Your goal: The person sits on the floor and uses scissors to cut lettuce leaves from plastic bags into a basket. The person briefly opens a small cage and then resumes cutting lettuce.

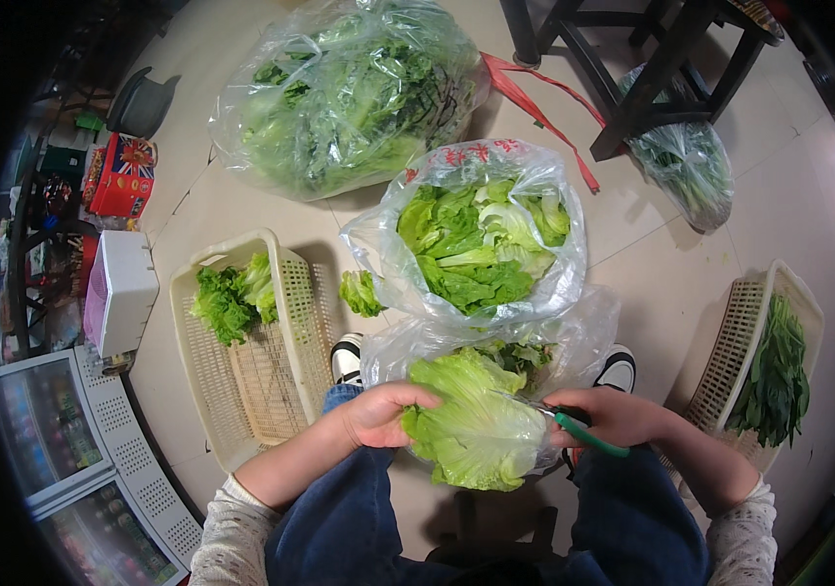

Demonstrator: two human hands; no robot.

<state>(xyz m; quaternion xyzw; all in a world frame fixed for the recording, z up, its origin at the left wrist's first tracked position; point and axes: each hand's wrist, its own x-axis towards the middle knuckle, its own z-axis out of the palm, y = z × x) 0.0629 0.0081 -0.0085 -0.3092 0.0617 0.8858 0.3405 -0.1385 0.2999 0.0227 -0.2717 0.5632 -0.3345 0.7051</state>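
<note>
My left hand [390, 414] grips a large lettuce leaf [479, 425] by its left side, thumb on top. In my right hand [604, 417] is a pair of scissors with green handles [586, 434]; the blades reach the leaf's right edge, and how far they are parted cannot be made out. Beneath the leaf, between my feet, lies a clear plastic bag [586, 326] with dark leafy scraps [523, 357] in it. Just beyond stands an open clear plastic bag [571, 275] full of lettuce leaves [461, 242].
A cream plastic basket [293, 315] with some lettuce [230, 300] stands left; another basket [725, 351] with long green leaves [773, 373] is right. One loose leaf [361, 293] lies on the floor. Farther off are a big bag of greens [358, 102], a red strap [534, 110] and a dark stool [608, 80].
</note>
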